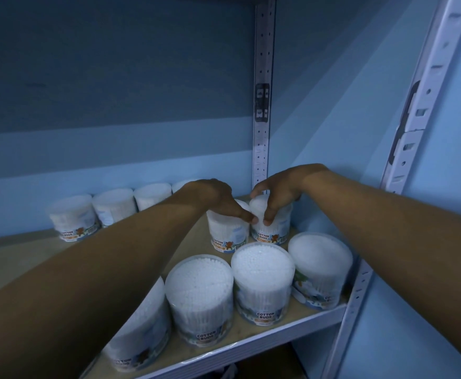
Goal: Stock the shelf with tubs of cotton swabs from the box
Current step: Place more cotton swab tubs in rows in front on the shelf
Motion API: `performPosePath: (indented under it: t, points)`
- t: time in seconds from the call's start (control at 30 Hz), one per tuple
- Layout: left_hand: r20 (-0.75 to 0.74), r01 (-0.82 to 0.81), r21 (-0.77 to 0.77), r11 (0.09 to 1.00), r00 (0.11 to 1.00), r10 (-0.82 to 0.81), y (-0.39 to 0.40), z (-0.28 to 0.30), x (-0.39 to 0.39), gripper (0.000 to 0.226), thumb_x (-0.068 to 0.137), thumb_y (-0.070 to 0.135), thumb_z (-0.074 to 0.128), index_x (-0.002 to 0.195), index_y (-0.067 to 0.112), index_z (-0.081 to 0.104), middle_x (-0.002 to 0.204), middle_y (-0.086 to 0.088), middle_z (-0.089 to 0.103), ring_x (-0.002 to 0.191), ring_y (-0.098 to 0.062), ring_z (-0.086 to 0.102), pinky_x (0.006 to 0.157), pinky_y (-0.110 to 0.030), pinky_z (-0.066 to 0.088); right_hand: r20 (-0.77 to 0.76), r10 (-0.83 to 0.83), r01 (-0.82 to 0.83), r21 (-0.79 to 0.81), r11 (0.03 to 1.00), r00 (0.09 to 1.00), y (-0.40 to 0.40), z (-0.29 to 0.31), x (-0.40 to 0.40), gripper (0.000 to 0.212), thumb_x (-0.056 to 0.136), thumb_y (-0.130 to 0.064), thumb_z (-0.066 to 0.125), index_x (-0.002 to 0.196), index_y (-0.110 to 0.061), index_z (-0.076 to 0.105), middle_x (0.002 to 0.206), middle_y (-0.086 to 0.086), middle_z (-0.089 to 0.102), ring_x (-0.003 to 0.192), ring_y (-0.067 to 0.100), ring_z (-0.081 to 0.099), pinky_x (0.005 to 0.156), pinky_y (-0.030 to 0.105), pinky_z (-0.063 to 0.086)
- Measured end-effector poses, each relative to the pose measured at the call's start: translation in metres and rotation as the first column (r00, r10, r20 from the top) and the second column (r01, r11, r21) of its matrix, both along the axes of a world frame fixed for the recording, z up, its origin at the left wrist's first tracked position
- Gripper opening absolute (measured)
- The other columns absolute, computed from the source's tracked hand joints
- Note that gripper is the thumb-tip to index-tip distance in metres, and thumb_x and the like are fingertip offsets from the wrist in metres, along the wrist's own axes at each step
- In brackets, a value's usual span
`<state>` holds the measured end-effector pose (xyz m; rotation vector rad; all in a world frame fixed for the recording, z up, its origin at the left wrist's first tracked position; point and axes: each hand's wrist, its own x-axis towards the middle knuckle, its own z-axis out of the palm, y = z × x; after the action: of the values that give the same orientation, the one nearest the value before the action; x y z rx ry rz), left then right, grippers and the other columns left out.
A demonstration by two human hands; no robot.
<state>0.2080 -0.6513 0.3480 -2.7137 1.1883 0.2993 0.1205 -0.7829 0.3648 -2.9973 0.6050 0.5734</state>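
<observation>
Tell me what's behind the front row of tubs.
Behind the front row stand two tubs: the left hand grips one, the right hand the other. Arms hide further shelf.

A wooden shelf (196, 243) with a white front edge holds clear tubs of cotton buds (262, 280): rows along its back edge, front edge and right corner.

Blue wall (114, 77) – white slotted uprights (263, 64), dim.
</observation>
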Motion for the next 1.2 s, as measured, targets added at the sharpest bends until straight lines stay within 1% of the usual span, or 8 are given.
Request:
performPosePath:
  t: [0.17, 0.27, 0.4, 0.63, 0.8, 0.9, 1.0, 1.2]
  points:
    - [-0.127, 0.023, -0.060, 0.998, 0.991, -0.031, 0.002, 0.007, 0.012, 0.107, 0.064, 0.075, 0.071, 0.152, 0.032, 0.027, 0.155, 0.002, 0.037, 0.130, -0.026, 0.050, 0.102, -0.038, 0.049, 0.062, -0.039, 0.038, 0.015, 0.999, 0.997, 0.006, 0.007, -0.007, 0.082, 0.082, -0.058, 0.073, 0.151, -0.035, 0.035, 0.155, -0.003, 0.037, 0.136, 0.024, 0.042, 0.089, 0.031, 0.044]
    - [-0.191, 0.034, -0.076, 0.997, 0.980, -0.048, 0.002, 0.003, 0.016, 0.104, 0.064, 0.066, 0.078, 0.150, 0.034, 0.030, 0.153, 0.003, 0.036, 0.132, -0.026, 0.047, 0.098, -0.039, 0.053, 0.076, -0.041, 0.042, -0.012, 0.999, 0.996, 0.010, 0.009, -0.009, 0.083, 0.083, -0.060, 0.070, 0.152, -0.031, 0.034, 0.156, -0.003, 0.036, 0.134, 0.023, 0.044, 0.093, 0.033, 0.047]
    - [-0.277, 0.021, -0.125, 0.992, 0.959, -0.055, 0.005, -0.001, 0.018, 0.094, 0.065, 0.050, 0.086, 0.145, 0.032, 0.040, 0.145, 0.002, 0.042, 0.122, -0.027, 0.054, 0.084, -0.036, 0.060, 0.052, -0.035, 0.036, -0.019, 0.999, 0.998, 0.015, 0.010, -0.012, 0.074, 0.087, -0.054, 0.069, 0.149, -0.024, 0.040, 0.149, 0.002, 0.045, 0.111, 0.020, 0.049, 0.096, 0.033, 0.049]
    - [-0.288, -0.004, -0.138, 0.990, 0.957, -0.036, 0.005, 0.002, 0.006, 0.089, 0.064, 0.058, 0.083, 0.140, 0.029, 0.047, 0.139, -0.001, 0.047, 0.107, -0.028, 0.059, 0.077, -0.035, 0.062, 0.015, -0.059, 0.058, 0.051, 0.997, 0.998, 0.010, 0.009, -0.011, 0.078, 0.080, -0.040, 0.082, 0.146, -0.033, 0.042, 0.145, 0.001, 0.043, 0.119, 0.027, 0.053, 0.094, 0.043, 0.057]
    - [-0.260, -0.028, -0.091, 0.995, 0.966, 0.003, 0.001, 0.002, -0.008, 0.092, 0.068, 0.066, 0.075, 0.143, 0.024, 0.041, 0.138, -0.004, 0.045, 0.097, -0.029, 0.065, 0.077, -0.034, 0.062, -0.030, -0.043, 0.045, 0.049, 0.998, 0.999, 0.005, 0.009, -0.012, 0.081, 0.076, -0.031, 0.085, 0.143, -0.041, 0.041, 0.144, -0.002, 0.042, 0.125, 0.028, 0.049, 0.094, 0.041, 0.056]
    - [-0.254, -0.032, -0.082, 0.996, 0.967, 0.010, 0.001, 0.005, -0.007, 0.100, 0.066, 0.070, 0.074, 0.148, 0.028, 0.035, 0.139, -0.004, 0.045, 0.102, -0.029, 0.063, 0.082, -0.036, 0.060, -0.013, -0.061, 0.061, 0.050, 0.997, 0.998, 0.006, 0.011, -0.014, 0.081, 0.079, -0.041, 0.082, 0.147, -0.038, 0.038, 0.147, -0.002, 0.039, 0.130, 0.028, 0.047, 0.091, 0.035, 0.053]
    - [-0.309, -0.028, -0.108, 0.994, 0.951, -0.006, 0.002, 0.007, -0.001, 0.103, 0.060, 0.066, 0.081, 0.147, 0.035, 0.035, 0.145, 0.000, 0.043, 0.119, -0.027, 0.055, 0.083, -0.037, 0.060, 0.022, -0.108, 0.106, 0.081, 0.991, 0.994, 0.006, 0.011, -0.015, 0.083, 0.077, -0.053, 0.080, 0.147, -0.033, 0.041, 0.147, 0.000, 0.040, 0.119, 0.031, 0.056, 0.090, 0.042, 0.058]
    - [-0.361, -0.032, -0.148, 0.988, 0.932, -0.024, 0.006, 0.006, -0.002, 0.086, 0.065, 0.052, 0.085, 0.140, 0.028, 0.049, 0.136, 0.000, 0.046, 0.107, -0.028, 0.059, 0.077, -0.036, 0.062, 0.006, -0.124, 0.123, 0.094, 0.988, 0.992, 0.009, 0.012, -0.018, 0.083, 0.075, -0.046, 0.084, 0.146, -0.030, 0.044, 0.143, 0.002, 0.042, 0.112, 0.032, 0.060, 0.086, 0.045, 0.060]
